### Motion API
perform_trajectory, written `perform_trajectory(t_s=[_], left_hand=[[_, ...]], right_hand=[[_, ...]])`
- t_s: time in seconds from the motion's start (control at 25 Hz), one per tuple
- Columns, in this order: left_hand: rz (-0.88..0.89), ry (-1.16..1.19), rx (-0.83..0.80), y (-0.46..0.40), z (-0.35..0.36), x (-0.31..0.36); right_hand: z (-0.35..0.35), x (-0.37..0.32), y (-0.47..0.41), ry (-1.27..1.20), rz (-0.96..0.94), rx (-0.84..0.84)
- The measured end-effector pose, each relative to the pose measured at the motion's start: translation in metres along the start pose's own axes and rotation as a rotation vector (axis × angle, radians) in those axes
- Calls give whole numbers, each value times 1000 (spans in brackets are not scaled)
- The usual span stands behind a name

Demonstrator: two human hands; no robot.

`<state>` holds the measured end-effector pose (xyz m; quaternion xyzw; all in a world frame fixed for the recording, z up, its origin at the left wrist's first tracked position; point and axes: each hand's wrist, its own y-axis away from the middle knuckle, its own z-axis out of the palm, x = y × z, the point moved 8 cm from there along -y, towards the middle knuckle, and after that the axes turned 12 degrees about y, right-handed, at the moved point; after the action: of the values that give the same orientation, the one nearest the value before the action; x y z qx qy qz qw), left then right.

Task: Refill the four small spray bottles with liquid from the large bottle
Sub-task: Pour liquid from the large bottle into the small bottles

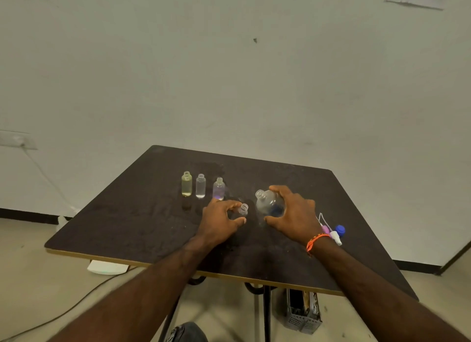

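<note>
Three small uncapped bottles stand in a row on the dark table (127,222): a yellowish one (186,184), a clear one (200,186) and a purplish one (219,188). A fourth small clear bottle (243,210) stands uncapped in front of them, and my left hand (219,219) curls round it with thumb and fingers. My right hand (293,214) grips the large clear bottle (267,202), which is uncapped and tilts with its mouth to the left, toward the small bottle.
Spray tops with thin tubes (328,230) and a blue cap (340,230) lie on the table by my right wrist. A grey basket (303,313) stands on the floor under the table's front edge. A cable (51,316) runs across the floor on the left.
</note>
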<state>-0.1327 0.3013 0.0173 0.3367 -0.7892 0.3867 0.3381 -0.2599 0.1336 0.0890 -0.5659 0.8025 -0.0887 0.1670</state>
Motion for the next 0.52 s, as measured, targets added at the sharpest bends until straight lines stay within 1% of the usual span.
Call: perform_trajectory(t_s=[0.08, 0.2, 0.36, 0.52], left_hand=[[7, 0, -16, 2, -3, 0], [13, -8, -29, 7, -4, -1], [18, -20, -54, 10, -2, -1], [29, -12, -66, 11, -1, 2]], right_hand=[[-6, -6, -1, 146, -46, 9], [-7, -9, -1, 270, -82, -11], [-6, -11, 1, 372, -111, -28], [-5, -16, 1, 410, -135, -29]])
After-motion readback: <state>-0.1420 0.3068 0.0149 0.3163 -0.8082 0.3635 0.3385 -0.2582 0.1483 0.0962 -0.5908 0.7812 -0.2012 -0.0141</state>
